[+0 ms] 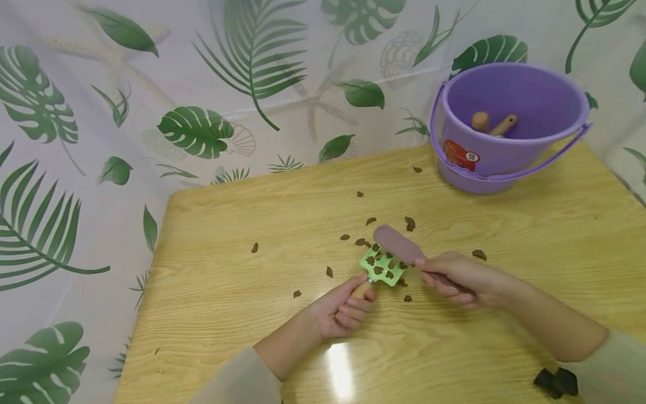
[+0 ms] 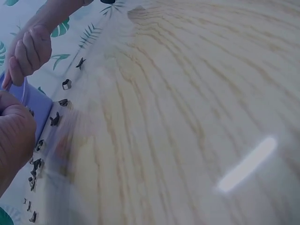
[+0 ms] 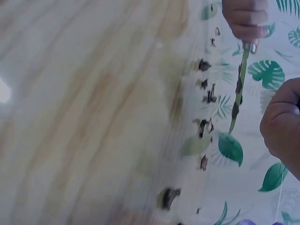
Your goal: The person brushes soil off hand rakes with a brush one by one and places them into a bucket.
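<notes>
In the head view my left hand grips the wooden handle of a small green slotted spatula. Several dark brown curled flakes lie on its green head. My right hand holds a mauve spatula by its handle, its flat blade slanting over the far side of the green head. Whether the two tools touch, I cannot tell. The right wrist view shows the green spatula edge-on above the table, flakes on it, with the left hand at its handle.
More brown flakes are scattered over the wooden table. A purple bucket stands at the back right, wooden-handled items inside it. Behind the table hangs a leaf-print cloth. A black object is beside the right sleeve.
</notes>
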Motion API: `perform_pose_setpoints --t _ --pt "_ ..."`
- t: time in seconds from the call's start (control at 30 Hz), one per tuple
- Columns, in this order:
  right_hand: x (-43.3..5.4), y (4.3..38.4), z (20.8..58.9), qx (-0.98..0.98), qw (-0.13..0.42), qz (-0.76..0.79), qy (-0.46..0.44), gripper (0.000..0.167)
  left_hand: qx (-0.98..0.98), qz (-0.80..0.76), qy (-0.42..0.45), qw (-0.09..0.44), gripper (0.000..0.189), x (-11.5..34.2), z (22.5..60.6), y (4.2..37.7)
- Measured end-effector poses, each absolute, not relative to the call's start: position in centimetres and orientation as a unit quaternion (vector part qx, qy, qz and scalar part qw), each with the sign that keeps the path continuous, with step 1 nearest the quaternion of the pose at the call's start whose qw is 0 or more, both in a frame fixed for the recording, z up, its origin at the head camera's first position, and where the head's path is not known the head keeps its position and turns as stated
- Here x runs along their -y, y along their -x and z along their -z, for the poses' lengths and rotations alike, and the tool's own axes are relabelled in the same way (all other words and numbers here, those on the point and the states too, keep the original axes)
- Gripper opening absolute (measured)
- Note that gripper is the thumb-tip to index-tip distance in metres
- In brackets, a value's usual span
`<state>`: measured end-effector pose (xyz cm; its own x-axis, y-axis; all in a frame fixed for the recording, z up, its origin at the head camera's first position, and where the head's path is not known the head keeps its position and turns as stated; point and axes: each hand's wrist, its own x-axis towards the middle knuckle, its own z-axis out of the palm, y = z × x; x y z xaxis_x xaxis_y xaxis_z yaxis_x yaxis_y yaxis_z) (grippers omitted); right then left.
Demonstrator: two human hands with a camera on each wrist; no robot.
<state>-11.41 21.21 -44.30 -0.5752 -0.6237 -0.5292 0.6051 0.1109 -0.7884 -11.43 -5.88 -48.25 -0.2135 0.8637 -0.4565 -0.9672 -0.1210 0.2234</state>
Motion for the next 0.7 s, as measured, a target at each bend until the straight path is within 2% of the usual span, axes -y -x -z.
perform_pose_setpoints --t 0.27,0.7 --pt "-18.3 11.7 43.9 -0.589 0.469 0.656 0.045 0.039 -0.228 -0.744 0.109 0.618 0.048 5.4 48.0 11.3" --pt "-17.5 11.0 45.8 -0.62 0.469 0.629 -0.002 0.037 -0.24 -0.744 0.107 0.614 0.048 5.6 48.4 11.1"
